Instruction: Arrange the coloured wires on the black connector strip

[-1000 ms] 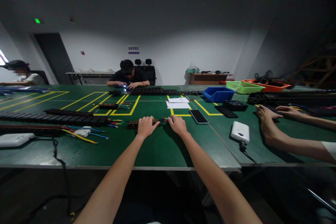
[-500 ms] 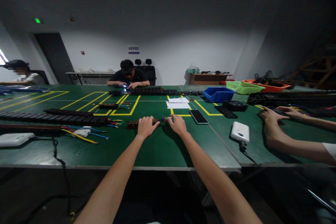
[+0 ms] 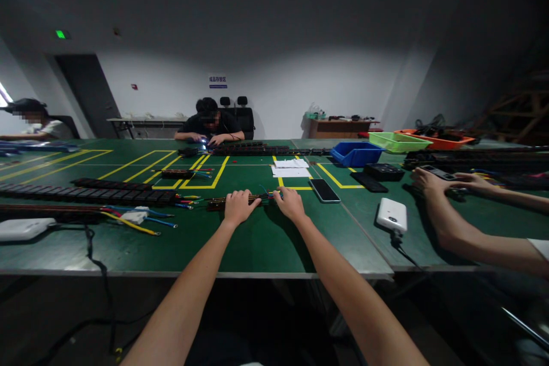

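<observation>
A short dark wire bundle (image 3: pixel 217 204) with brownish strands lies on the green table in front of me. My left hand (image 3: pixel 239 206) is closed over its right-hand part, palm down. Thin coloured wires (image 3: pixel 265 194) come out of its right end, a blue one sticking up. At these wires my right hand (image 3: pixel 291 205) is closed, its fingertips pinching the ends, which are mostly hidden. To the right of that hand lies a phone (image 3: pixel 325 190), screen up. White papers (image 3: pixel 290 168) rest just beyond both hands.
Long black cable chains (image 3: pixel 107 193) and a yellow-ended cable (image 3: pixel 132 227) lie at left. A white power bank (image 3: pixel 392 215), blue bin (image 3: pixel 357 154) and green basket (image 3: pixel 400 142) stand at right. A co-worker's hands (image 3: pixel 433 179) hold a dark device; another person (image 3: pixel 210 123) sits opposite.
My hands and the wire bundle have stayed in place. At right, the co-worker's hands have lifted and tilted the dark device, moving slightly left.
</observation>
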{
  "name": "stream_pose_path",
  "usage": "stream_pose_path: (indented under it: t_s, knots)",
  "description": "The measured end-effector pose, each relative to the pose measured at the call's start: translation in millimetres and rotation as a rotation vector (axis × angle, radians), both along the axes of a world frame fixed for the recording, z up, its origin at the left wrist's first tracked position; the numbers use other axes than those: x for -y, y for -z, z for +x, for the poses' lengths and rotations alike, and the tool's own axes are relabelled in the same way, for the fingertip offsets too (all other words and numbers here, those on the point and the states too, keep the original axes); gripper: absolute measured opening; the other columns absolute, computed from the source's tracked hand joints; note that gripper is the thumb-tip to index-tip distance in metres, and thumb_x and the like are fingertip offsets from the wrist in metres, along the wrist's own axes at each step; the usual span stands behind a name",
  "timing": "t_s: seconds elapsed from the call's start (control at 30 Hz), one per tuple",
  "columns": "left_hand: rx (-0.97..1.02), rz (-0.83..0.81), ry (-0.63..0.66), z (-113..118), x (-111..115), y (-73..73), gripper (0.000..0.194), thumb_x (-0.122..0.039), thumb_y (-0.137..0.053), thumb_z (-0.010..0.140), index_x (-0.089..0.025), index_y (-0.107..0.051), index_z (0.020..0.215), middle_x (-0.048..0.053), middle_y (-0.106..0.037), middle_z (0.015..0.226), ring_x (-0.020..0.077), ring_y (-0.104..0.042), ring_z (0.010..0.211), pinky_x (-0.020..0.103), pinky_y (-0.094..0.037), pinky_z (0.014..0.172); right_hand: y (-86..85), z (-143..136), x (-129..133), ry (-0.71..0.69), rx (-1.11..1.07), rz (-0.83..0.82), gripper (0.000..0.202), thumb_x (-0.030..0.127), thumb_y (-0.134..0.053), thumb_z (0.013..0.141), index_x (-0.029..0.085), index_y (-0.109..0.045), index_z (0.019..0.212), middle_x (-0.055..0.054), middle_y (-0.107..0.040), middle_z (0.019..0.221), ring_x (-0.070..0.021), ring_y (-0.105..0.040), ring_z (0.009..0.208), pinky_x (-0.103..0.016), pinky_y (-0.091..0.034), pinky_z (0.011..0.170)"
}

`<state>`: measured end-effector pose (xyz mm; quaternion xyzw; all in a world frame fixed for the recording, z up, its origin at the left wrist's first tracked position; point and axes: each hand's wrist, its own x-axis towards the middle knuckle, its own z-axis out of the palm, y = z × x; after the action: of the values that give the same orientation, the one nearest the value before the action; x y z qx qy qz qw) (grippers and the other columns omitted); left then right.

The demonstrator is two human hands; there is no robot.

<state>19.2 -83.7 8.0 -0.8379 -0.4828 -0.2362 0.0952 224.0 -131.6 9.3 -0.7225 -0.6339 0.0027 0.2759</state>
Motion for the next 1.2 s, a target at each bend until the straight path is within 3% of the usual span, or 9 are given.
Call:
stream_pose_path:
  t_s: [0.27,0.5,0.73,1.0,1.2]
  knots:
    - [0.006,-0.007,0.009,-0.1,-0.3,-0.6,0.058,-0.071,-0.036,0.095,-0.020,-0.063,0.097,0.010,-0.070,0.099,0.0275,-0.061,0.094,0.040,-0.039,0.086,2.3,1.4,-1.8,0.012,-0.008,-0.030,0.043,0.047,-0.039,0.102,0.021,-0.065,0.124,-0.012,-0.071,0.119,-0.0275,-0.060,0.112,-0.036,-0.041,0.091]
    - [-0.007,-0.006,-0.008,0.6,0.2,-0.4,0.055,-0.068,-0.037,0.096,-0.020,-0.064,0.099,0.011,-0.070,0.101,0.0286,-0.061,0.097,0.040,-0.039,0.086,1.4,0.0,-0.6,0.013,0.002,0.005,0.044,0.046,-0.038,0.103,0.021,-0.062,0.129,-0.011,-0.067,0.128,-0.0256,-0.056,0.120,-0.034,-0.039,0.097]
    - [-0.002,0.009,-0.006,0.6,-0.3,0.5,0.056,-0.071,-0.037,0.095,-0.021,-0.063,0.097,0.011,-0.070,0.100,0.0288,-0.061,0.095,0.040,-0.038,0.084,4.1,0.2,-2.0,0.028,0.006,-0.038,0.040,0.046,-0.040,0.102,0.022,-0.067,0.121,-0.012,-0.071,0.118,-0.0272,-0.059,0.112,-0.037,-0.042,0.091]
    - [0.003,-0.020,-0.003,0.1,0.4,-0.9,0.055,-0.069,-0.036,0.096,-0.021,-0.063,0.097,0.011,-0.070,0.101,0.0280,-0.061,0.095,0.040,-0.039,0.085,0.7,-0.4,-0.2,0.025,0.004,0.014,0.042,0.044,-0.038,0.103,0.021,-0.062,0.128,-0.011,-0.066,0.128,-0.0250,-0.055,0.121,-0.034,-0.038,0.098]
    - [0.006,-0.026,-0.004,0.5,1.1,-1.2,0.057,-0.070,-0.037,0.095,-0.020,-0.063,0.099,0.011,-0.070,0.102,0.0285,-0.061,0.097,0.041,-0.040,0.087,1.2,0.1,0.1,0.029,-0.003,-0.020,0.042,0.047,-0.040,0.102,0.021,-0.065,0.125,-0.012,-0.070,0.121,-0.0281,-0.058,0.115,-0.038,-0.041,0.094]
